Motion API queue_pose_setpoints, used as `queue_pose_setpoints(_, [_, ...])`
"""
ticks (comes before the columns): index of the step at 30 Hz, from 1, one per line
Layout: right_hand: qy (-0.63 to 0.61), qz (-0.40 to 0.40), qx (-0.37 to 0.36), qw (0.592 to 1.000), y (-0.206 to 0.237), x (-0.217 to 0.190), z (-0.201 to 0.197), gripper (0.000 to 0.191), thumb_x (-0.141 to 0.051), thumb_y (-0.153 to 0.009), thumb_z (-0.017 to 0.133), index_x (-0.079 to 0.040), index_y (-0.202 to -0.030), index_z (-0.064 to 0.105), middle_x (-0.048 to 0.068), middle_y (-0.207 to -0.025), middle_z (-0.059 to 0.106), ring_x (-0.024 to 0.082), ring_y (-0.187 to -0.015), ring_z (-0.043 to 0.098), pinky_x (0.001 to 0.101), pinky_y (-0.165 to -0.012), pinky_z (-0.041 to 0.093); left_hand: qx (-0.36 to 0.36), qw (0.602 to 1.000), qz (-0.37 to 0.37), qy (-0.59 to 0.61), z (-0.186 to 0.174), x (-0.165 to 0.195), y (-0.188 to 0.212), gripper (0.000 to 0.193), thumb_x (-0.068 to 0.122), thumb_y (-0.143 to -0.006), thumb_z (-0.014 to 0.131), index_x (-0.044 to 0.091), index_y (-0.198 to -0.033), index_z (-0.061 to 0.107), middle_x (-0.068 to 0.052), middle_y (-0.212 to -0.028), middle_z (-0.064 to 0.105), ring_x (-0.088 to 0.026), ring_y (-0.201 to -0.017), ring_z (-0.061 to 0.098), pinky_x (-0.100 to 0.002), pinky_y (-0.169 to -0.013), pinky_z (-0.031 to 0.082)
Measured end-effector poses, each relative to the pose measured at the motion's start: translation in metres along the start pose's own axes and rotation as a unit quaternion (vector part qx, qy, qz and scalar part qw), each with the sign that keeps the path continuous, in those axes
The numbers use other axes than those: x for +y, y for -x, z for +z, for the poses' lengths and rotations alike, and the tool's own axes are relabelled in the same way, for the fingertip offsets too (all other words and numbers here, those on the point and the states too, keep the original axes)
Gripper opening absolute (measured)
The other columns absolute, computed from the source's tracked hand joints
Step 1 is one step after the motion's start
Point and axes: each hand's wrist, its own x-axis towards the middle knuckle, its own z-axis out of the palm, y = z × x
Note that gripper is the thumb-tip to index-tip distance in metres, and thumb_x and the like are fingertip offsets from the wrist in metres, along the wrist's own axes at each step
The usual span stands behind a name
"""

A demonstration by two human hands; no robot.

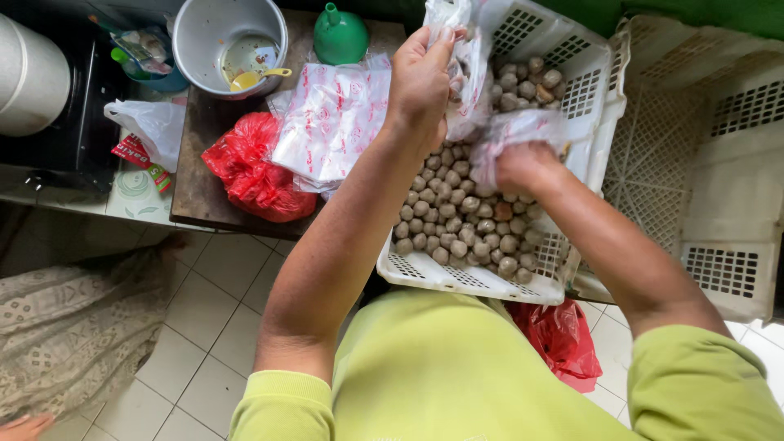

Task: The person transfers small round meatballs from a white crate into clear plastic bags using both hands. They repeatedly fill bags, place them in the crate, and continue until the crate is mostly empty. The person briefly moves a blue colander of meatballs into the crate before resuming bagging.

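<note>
head view: hands (420,82) over crate rim (457,282)

a dark wooden table (196,196) carries a metal pot (229,41), green funnel (340,37), red bag (253,175) and stacked printed plastic bags (335,122).

A stack of clear, red-printed plastic bags (331,122) is lying on the bench (196,192); a small red packet (135,153) is sitting left.
</note>
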Motion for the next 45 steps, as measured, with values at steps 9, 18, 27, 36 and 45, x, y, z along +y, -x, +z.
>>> queue_pose_setpoints(9, [-0.119,-0.197,0.120,0.966,0.067,-0.025,0.042,0.044,-0.035,-0.091,0.056,-0.014,-0.129,0.066,0.020,-0.122,0.067,0.036,-0.107,0.066,0.0477,-0.094,0.053,-0.038,0.999,-0.031,-0.017,0.024,0.018,0.028,0.019,0.015,-0.105,0.053,0.001,-0.107,0.065,-0.002,-0.076,0.063,-0.007,-0.053,0.049,-0.026,-0.045,0.036])
queue_pose_setpoints(18, [-0.034,0.106,0.044,0.993,0.035,0.010,0.028,0.050,-0.047,-0.100,0.044,-0.008,-0.112,0.073,0.019,-0.110,0.073,0.033,-0.097,0.071,0.0496,-0.086,0.057,-0.124,0.984,-0.109,-0.068,-0.004,0.086,0.148,0.019,0.013,-0.110,0.054,-0.002,-0.112,0.066,0.009,-0.068,0.041,-0.002,-0.055,0.031,-0.022,-0.049,0.026])
queue_pose_setpoints(27, [-0.264,-0.071,0.018,0.962,0.125,-0.052,0.074,0.038,-0.040,-0.095,0.052,-0.013,-0.109,0.075,0.017,-0.111,0.073,0.035,-0.100,0.068,0.0463,-0.090,0.054,-0.100,0.978,-0.180,-0.018,-0.029,0.056,0.228,0.021,0.011,-0.107,0.054,-0.004,-0.116,0.066,0.005,-0.069,0.046,-0.003,-0.055,0.032,-0.024,-0.049,0.024])
queue_pose_setpoints(36, [-0.672,0.135,0.332,0.648,0.175,0.076,0.113,0.029,-0.024,-0.097,0.061,-0.002,-0.115,0.068,0.021,-0.114,0.071,0.033,-0.101,0.070,0.0449,-0.093,0.055,-0.083,0.984,-0.156,0.001,0.013,0.012,0.220,0.021,0.009,-0.108,0.054,-0.001,-0.122,0.066,0.009,-0.070,0.044,-0.001,-0.055,0.031,-0.022,-0.049,0.024])
queue_pose_setpoints(45, [-0.287,0.211,0.026,0.934,0.144,0.107,0.198,0.035,-0.025,-0.103,0.050,-0.001,-0.120,0.068,0.029,-0.121,0.070,0.040,-0.111,0.069,0.0479,-0.100,0.054,-0.016,0.993,-0.093,0.073,0.002,0.009,0.222,0.022,0.011,-0.110,0.052,-0.004,-0.120,0.064,0.009,-0.067,0.039,-0.002,-0.055,0.032,-0.022,-0.050,0.026])
